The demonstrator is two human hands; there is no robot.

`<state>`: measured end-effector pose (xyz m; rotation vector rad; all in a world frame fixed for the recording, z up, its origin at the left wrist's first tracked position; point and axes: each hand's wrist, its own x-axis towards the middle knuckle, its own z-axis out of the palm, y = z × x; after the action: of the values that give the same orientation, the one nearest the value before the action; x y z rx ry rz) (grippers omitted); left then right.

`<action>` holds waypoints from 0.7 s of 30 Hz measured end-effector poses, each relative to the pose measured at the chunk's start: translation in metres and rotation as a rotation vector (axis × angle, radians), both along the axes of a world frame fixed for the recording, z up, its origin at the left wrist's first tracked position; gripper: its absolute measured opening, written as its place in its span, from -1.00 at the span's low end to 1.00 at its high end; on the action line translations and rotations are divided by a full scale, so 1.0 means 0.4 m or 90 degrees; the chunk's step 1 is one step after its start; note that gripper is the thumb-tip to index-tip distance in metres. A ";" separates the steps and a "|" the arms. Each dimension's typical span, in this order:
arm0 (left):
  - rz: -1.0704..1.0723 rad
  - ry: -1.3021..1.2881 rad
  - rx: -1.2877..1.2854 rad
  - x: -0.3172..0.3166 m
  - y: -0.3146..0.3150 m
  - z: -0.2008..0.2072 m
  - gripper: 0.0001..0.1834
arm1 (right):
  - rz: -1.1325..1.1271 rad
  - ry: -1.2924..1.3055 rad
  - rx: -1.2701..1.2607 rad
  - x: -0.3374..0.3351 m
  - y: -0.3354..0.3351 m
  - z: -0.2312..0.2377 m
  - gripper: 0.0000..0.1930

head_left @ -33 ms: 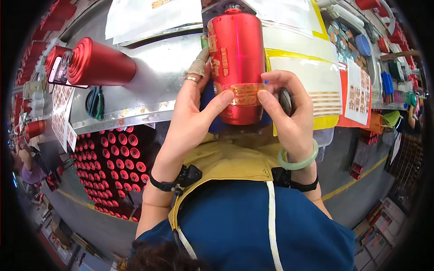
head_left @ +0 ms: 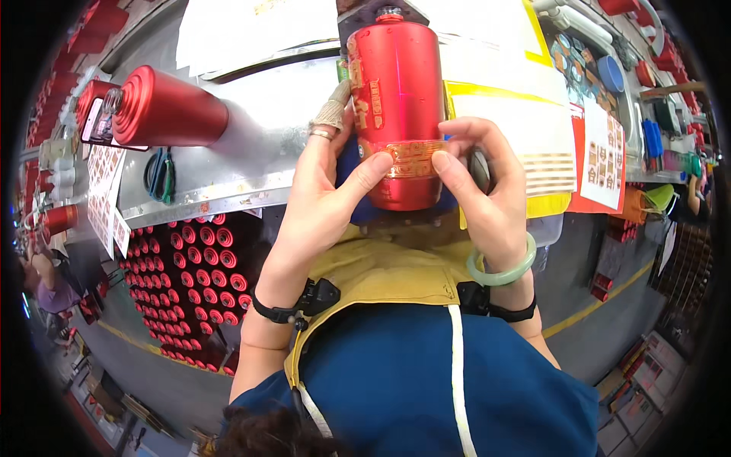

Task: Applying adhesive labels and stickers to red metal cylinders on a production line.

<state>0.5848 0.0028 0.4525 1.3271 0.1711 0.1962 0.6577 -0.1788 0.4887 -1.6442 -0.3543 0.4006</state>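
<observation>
Currently, left hand [head_left: 321, 192] holds red bottle [head_left: 405, 84]; right hand [head_left: 491, 179] touches gold label [head_left: 413, 160].

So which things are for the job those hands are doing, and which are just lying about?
Seem part of the job:
- left hand and right hand, both at the bottle
- red bottle
- gold label under the thumbs

Probably just lying about:
- scissors
- phone
- blue tub

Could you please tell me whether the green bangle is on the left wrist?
No, the pale green bangle encircles the right wrist, behind the right hand.
</observation>
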 end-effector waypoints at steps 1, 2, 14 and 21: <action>0.003 0.009 -0.012 -0.002 -0.001 0.000 -0.12 | 0.006 0.020 0.005 0.002 0.000 -0.003 -0.75; 0.004 0.017 -0.025 0.000 -0.002 0.002 -0.12 | 0.007 0.038 0.007 0.007 -0.004 -0.006 -0.72; -0.010 0.037 -0.047 0.004 -0.006 0.027 -0.14 | -0.081 0.010 0.100 0.007 -0.031 0.032 -0.66; -0.016 0.035 -0.029 0.000 -0.010 0.014 -0.16 | -0.110 -0.114 -0.114 -0.017 -0.028 -0.010 -0.77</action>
<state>0.5848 -0.0011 0.4582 1.2898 0.2041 0.1336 0.6508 -0.1899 0.4846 -1.8765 -0.3129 0.1578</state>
